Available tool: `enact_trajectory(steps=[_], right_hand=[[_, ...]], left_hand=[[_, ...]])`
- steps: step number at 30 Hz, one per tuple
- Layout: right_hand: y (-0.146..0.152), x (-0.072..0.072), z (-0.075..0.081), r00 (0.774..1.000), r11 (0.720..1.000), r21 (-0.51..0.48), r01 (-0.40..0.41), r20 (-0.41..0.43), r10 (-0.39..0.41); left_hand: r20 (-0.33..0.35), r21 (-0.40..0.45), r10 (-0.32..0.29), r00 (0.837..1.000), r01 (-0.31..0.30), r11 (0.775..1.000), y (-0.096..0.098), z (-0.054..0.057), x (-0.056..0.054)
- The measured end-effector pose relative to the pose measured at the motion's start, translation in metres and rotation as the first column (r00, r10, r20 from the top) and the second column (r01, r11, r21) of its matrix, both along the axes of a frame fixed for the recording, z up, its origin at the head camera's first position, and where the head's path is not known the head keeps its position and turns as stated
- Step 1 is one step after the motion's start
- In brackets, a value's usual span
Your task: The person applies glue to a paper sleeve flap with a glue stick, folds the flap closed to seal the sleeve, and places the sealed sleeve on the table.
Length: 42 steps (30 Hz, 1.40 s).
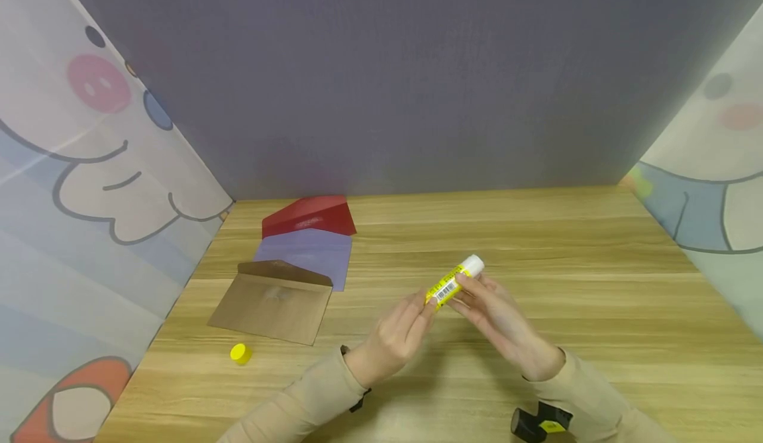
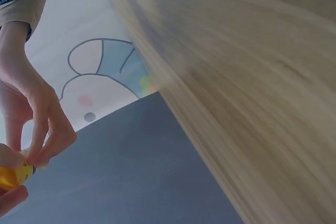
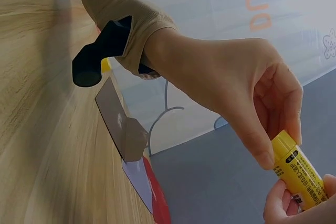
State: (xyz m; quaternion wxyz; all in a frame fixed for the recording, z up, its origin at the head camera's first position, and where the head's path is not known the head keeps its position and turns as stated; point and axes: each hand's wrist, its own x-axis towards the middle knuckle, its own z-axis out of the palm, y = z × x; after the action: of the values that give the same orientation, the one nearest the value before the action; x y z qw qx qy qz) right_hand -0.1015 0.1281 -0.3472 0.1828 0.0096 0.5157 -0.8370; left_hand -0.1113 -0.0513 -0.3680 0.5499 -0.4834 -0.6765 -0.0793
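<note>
Both hands hold a glue stick with a yellow printed label, tilted over the table, its white uncapped end up and to the right. My left hand pinches its yellow base between thumb and fingers. Higher on the tube, my right hand grips it near the white end. In the right wrist view, the left hand is at the base of the tube and the right fingers hold the label. A yellow cap stands on the table at the left.
On the left of the wooden table lie a brown envelope, a purple envelope and a red envelope, overlapping, flaps away from me. A grey panel rises behind the table. Cartoon-printed curtains hang at the sides.
</note>
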Motion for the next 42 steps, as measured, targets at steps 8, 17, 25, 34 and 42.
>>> enact_trajectory(steps=[8,17,25,34,42], right_hand=[[0.003,0.000,-0.002,1.000,0.998,0.060,0.006,-0.018,-0.005],[0.007,-0.001,-0.004,0.998,0.994,0.103,0.020,-0.056,-0.014],[0.016,-0.001,-0.009,0.993,0.993,0.101,0.067,-0.101,-0.056],[0.025,-0.001,-0.012,0.991,0.974,0.207,0.088,-0.115,-0.065],[0.031,0.000,-0.012,0.988,0.928,0.351,0.121,-0.130,-0.080]], left_hand=[[0.104,-0.083,-0.027,0.994,0.036,0.996,-0.001,-0.004,0.002],[0.214,-0.132,-0.006,0.977,0.035,0.991,-0.008,-0.005,0.006],[0.320,-0.275,0.056,0.946,0.036,0.961,-0.034,0.003,0.004],[0.393,-0.398,0.214,0.894,-0.044,0.916,-0.070,0.019,-0.013],[0.428,-0.403,0.320,0.845,-0.138,0.905,-0.112,0.035,-0.041]])
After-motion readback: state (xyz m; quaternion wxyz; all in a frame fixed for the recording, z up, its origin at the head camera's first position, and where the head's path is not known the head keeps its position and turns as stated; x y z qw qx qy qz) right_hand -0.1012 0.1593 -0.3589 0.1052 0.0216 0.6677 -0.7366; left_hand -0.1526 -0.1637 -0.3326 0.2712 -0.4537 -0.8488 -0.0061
